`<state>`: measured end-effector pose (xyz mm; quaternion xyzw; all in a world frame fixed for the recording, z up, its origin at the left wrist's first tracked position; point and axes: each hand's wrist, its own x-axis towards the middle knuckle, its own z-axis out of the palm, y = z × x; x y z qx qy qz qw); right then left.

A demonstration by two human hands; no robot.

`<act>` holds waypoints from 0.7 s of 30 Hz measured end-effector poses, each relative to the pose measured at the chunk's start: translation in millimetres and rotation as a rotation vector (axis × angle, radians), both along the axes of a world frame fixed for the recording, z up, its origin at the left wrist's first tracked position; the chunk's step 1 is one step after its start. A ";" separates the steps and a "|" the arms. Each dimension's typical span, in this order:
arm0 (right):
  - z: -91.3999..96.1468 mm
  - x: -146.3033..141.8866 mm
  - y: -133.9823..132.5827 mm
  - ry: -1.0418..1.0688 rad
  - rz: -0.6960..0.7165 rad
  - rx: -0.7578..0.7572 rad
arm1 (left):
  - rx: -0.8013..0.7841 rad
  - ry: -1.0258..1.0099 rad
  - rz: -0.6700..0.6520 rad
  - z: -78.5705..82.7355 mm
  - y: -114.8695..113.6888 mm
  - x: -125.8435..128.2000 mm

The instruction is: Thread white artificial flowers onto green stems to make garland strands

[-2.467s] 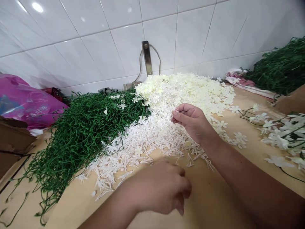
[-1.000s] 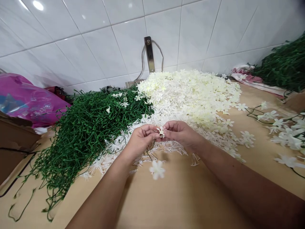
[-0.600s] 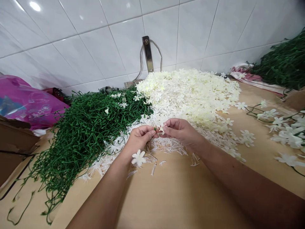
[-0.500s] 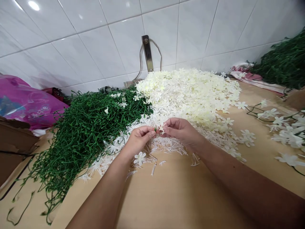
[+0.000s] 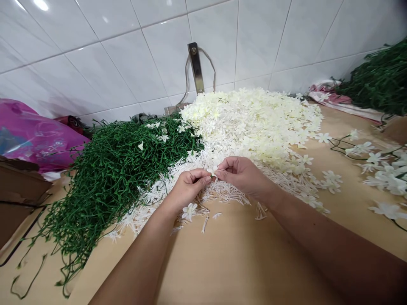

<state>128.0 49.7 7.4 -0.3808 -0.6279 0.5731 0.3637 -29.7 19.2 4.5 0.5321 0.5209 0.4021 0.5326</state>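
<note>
My left hand [image 5: 188,186] is closed in a pinch on the green tip of an artificial stem; most of that stem is hidden by the fingers. My right hand [image 5: 241,173] pinches a small white artificial flower [image 5: 213,170], its fingertips almost meeting those of the left. Flower and green tip touch between the two hands. Just under them lies a heap of thin white flower pieces [image 5: 222,196]. A loose white flower [image 5: 189,212] rests on the table near my left wrist.
Green plastic stems [image 5: 124,165] are piled at left, cream blossoms [image 5: 263,123] behind the hands. Flowered stems [image 5: 388,173] lie at right, with more greenery [image 5: 378,80] beyond. A cardboard box [image 5: 19,199] and pink bag [image 5: 41,135] stand far left. A metal bracket [image 5: 196,67] leans against the tiled wall.
My fingertips have come closer together. The white flower now sits against the green tip, slightly turned, while my left hand has shifted a little to the right.
</note>
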 end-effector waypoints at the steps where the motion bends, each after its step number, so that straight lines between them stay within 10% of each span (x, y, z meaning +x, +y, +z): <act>1: 1.2 0.2 -0.5 -0.058 -0.024 0.058 | 0.006 0.010 0.003 0.0 0.1 0.2; 11: -1.2 -4.2 -6.9 -0.206 -0.077 0.354 | 0.043 0.033 0.000 -6.7 1.3 -2.4; 21: -9.3 1.3 -2.0 -0.184 0.024 0.184 | 0.021 0.087 0.008 -3.1 -0.9 3.6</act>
